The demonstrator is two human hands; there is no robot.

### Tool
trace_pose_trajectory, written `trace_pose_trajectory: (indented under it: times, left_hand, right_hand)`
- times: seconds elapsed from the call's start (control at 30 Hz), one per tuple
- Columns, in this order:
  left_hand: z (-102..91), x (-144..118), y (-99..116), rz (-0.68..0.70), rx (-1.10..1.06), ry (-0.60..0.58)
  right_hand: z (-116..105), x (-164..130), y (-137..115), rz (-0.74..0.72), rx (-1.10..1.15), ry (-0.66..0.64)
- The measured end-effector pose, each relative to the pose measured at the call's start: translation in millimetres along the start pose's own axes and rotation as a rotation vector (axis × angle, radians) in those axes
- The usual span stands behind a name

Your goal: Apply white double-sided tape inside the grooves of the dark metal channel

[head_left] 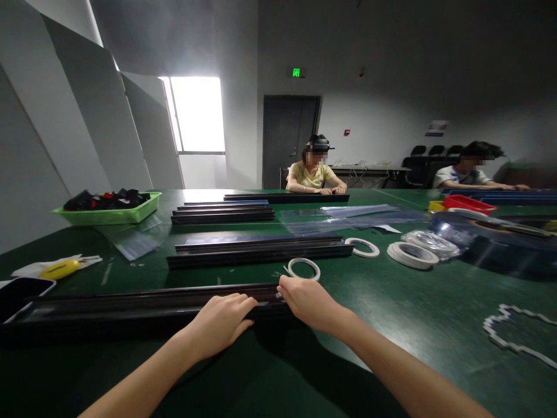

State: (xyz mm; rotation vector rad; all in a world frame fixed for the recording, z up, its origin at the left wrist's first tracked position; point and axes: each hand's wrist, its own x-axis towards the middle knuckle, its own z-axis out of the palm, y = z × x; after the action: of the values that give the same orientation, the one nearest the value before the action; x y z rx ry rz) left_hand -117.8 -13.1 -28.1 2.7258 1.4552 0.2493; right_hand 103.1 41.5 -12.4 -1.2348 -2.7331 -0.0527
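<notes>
- Nearest the camera in the head view, a long black tray (130, 305) lies flat on the green table (413, 313), its long axis running left to right, right end stopping at about mid-frame.
- Left hand (220, 325) rests palm down on the tray's near edge, fingers spread flat, gripping nothing.
- Right hand (307, 301) sits at the tray's right end, fingertips curled onto it (whether they pinch something there is too small to tell).
- Just beyond the right hand lies a thin white tape ring (303, 269), flat and round.
- Farther back, a second black tray (261, 252) lies parallel, matte and narrow.
- At far left, a green plastic basket (108, 215) holds dark parts.
</notes>
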Motion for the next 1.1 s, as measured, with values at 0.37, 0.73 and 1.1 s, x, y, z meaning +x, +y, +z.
trace_pose_trajectory:
  times: [0.37,0.73,1.1]
  left_hand:
    - [-0.2,-1,0,0.005,0.006,0.007]
    - [1.2,-1,-1,0.000,-0.002,0.002]
    - [-1.1,-1,0,0.001,-0.008,0.000]
  right_hand:
    - [-2,2,14,0.029,0.148,0.070]
    - [-2,4,26,0.062,0.249,0.068]
    - [2,6,28,0.052,0.313,0.070]
